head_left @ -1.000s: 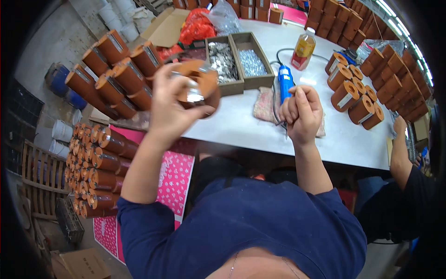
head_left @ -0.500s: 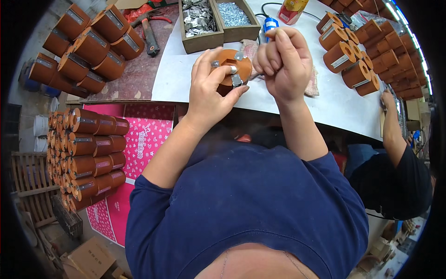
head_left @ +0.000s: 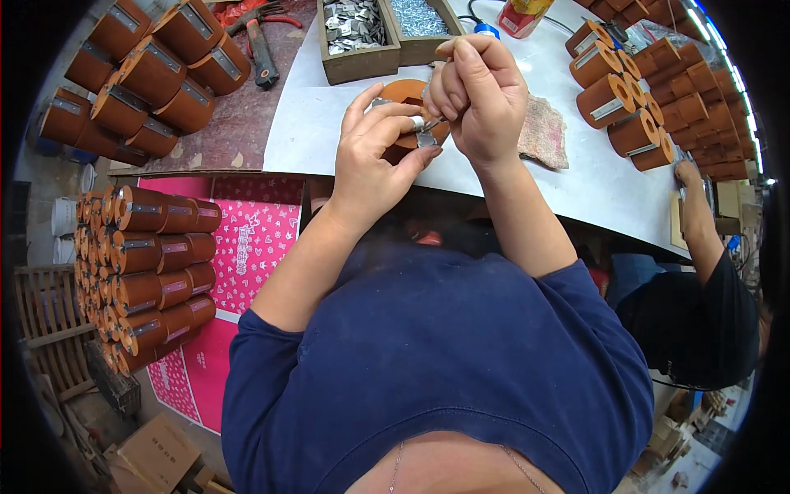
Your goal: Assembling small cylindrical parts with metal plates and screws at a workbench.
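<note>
On the white worktop, a round orange-brown cylindrical part (head_left: pixel 405 89) with a dark recess in its top sits under my hands. My left hand (head_left: pixel 374 140) is wrapped around its left side, fingers over the top and thumb at the near edge. White tape circles one of its fingers. Small grey metal clips (head_left: pixel 425 140) show at the part's edge, beside my left fingertips. My right hand (head_left: pixel 485 99) is closed in a fist above the part's right side; whatever it grips is hidden behind the fingers.
Beyond the part stand wooden boxes of metal clips (head_left: pixel 355 29) and screws (head_left: pixel 421 23). A cloth (head_left: pixel 543 136) lies right of my right hand. A hammer (head_left: pixel 262 53) lies at left. Brown cylinders are stacked on both sides (head_left: pixel 152 74). Another person's arm (head_left: pixel 698 210) reaches in at right.
My right hand has moved left, over the part's right side, uncovering more of the cloth. My left hand keeps its hold on the part. The whole view has shifted slightly.
</note>
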Demonstrator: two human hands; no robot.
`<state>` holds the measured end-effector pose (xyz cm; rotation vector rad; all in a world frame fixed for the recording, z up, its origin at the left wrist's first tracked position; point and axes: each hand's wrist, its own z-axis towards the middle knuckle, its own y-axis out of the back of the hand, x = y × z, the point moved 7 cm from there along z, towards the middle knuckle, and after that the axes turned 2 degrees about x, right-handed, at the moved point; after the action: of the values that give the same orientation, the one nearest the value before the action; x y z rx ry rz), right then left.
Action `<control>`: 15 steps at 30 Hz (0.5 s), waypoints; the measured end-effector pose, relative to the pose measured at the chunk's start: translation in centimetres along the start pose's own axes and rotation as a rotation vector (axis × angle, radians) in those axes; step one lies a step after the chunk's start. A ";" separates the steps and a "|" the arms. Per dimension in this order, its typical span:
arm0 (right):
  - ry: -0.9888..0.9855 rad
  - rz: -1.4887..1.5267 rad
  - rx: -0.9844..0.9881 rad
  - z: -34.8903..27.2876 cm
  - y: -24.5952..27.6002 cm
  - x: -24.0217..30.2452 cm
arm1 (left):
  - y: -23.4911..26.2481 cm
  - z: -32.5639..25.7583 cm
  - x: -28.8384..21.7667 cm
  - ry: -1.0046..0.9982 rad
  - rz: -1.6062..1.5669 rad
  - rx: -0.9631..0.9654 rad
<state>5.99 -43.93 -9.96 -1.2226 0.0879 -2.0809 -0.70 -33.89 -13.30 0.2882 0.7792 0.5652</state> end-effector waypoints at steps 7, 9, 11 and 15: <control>-0.082 -0.032 0.147 0.7 -1.2 -0.4 | 0.1 0.0 0.1 0.020 0.003 -0.008; -0.125 -0.057 0.192 0.8 -1.7 -0.6 | 0.3 -0.1 0.2 0.050 0.003 -0.009; -0.166 -0.026 0.227 0.7 -2.1 -0.9 | 0.3 0.1 0.1 0.069 -0.015 0.009; -0.155 -0.146 0.199 0.6 -1.8 -1.1 | 0.3 0.5 -0.2 0.114 -0.147 0.006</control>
<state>5.75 -41.75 -9.72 -1.2935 -0.2810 -2.0531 -0.54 -33.73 -12.72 0.2035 0.9050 0.4429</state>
